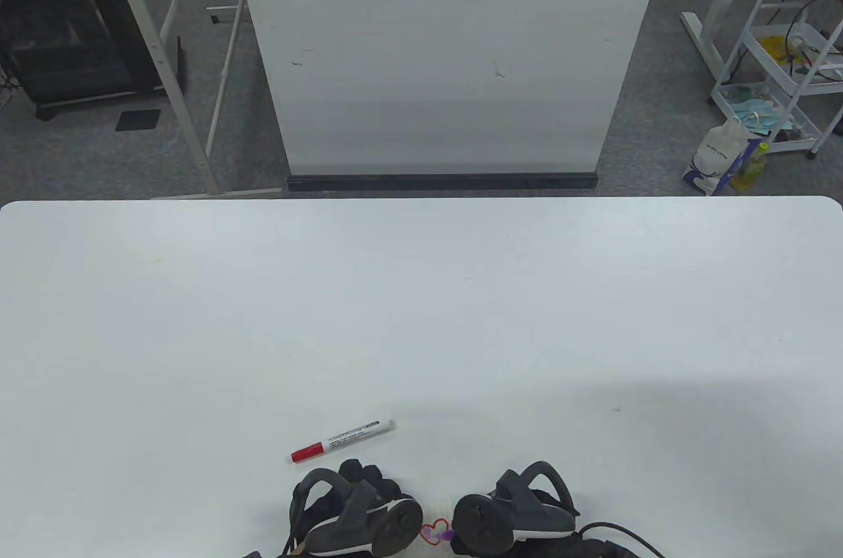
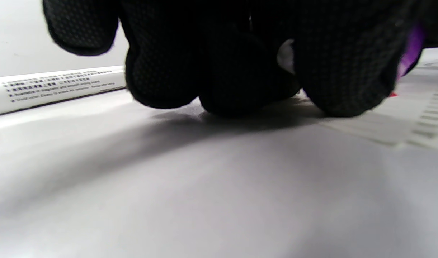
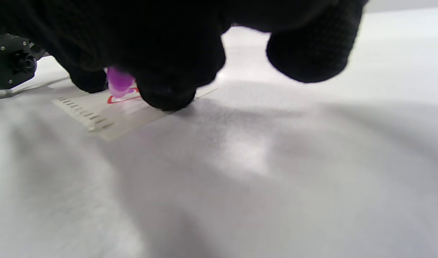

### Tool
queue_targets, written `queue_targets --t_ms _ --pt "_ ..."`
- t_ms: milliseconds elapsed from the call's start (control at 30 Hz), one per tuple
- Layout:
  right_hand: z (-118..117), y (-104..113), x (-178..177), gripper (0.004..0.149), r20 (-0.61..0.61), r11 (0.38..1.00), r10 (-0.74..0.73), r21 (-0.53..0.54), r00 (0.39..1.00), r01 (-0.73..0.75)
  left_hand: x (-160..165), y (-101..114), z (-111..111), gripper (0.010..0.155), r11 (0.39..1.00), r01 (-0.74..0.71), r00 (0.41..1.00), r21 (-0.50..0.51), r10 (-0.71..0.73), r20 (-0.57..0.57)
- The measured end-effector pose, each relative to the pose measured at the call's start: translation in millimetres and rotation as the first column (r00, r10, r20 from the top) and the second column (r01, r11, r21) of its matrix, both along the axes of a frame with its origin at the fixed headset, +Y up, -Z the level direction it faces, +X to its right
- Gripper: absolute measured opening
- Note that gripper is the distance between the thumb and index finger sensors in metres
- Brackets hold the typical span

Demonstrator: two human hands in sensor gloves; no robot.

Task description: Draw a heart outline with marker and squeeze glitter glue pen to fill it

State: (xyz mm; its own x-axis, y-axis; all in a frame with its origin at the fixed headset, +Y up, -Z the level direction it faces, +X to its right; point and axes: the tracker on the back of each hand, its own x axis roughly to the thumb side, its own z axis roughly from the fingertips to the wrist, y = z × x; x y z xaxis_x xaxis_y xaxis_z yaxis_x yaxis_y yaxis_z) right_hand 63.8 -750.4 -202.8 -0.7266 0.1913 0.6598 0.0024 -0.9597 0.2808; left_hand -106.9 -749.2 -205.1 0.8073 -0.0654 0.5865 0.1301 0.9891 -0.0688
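Observation:
A small red heart outline (image 1: 435, 530) with purple inside it sits on a slip of paper (image 3: 107, 118) between my hands at the table's near edge. My right hand (image 1: 510, 512) pinches the purple glitter glue pen (image 3: 119, 80), its tip down on the heart (image 3: 120, 99). My left hand (image 1: 355, 512) rests beside the heart with bent fingers (image 2: 240, 71), their tips down on the table and the paper's edge (image 2: 419, 122), holding nothing I can see. The marker (image 1: 342, 440), white with a red cap, lies just beyond the left hand (image 2: 53, 87).
The white table (image 1: 421, 321) stretches far ahead and to both sides. Beyond its far edge stands a white board (image 1: 448, 51), with a cart (image 1: 784, 77) at the right on the floor.

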Motion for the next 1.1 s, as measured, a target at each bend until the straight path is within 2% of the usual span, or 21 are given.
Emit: queue_targets --t_ms 233,367,467,600,700,933,1100 --pt "0.0 0.1 -0.7 0.048 0.040 0.994 -0.008 0.106 0.999 0.004 -0.1 0.0 0.0 0.047 1.000 0.000 1.000 0.000 0.000 0.000" --pt "-0.6 0.5 -0.3 0.048 0.023 0.998 -0.001 0.068 1.000 0.000 0.0 0.0 0.0 0.047 1.000 0.000 1.000 0.001 0.000 -0.001" --pt "-0.8 -0.1 0.7 0.048 -0.003 1.000 -0.003 -0.011 1.000 0.003 0.1 0.0 -0.1 0.047 1.000 0.000 1.000 0.000 0.000 0.000" --pt "-0.6 0.1 0.6 0.048 0.005 1.000 -0.004 0.020 1.000 0.003 0.0 0.0 -0.1 0.047 1.000 0.000 1.000 0.000 0.000 0.000" --pt "-0.6 0.4 0.6 0.048 0.037 0.995 -0.006 0.101 0.999 0.002 0.0 0.0 -0.1 0.047 1.000 0.000 1.000 0.000 0.000 0.000" --pt "-1.0 0.7 1.8 0.048 -0.005 1.000 0.003 -0.001 1.000 -0.003 0.0 0.1 -0.1 0.047 1.000 0.001 1.000 0.001 -0.001 0.000" --pt "-0.9 0.8 1.7 0.048 0.012 0.999 -0.002 0.033 1.000 0.002 0.0 0.1 -0.1 0.047 1.000 0.001 1.000 0.001 -0.001 0.000"
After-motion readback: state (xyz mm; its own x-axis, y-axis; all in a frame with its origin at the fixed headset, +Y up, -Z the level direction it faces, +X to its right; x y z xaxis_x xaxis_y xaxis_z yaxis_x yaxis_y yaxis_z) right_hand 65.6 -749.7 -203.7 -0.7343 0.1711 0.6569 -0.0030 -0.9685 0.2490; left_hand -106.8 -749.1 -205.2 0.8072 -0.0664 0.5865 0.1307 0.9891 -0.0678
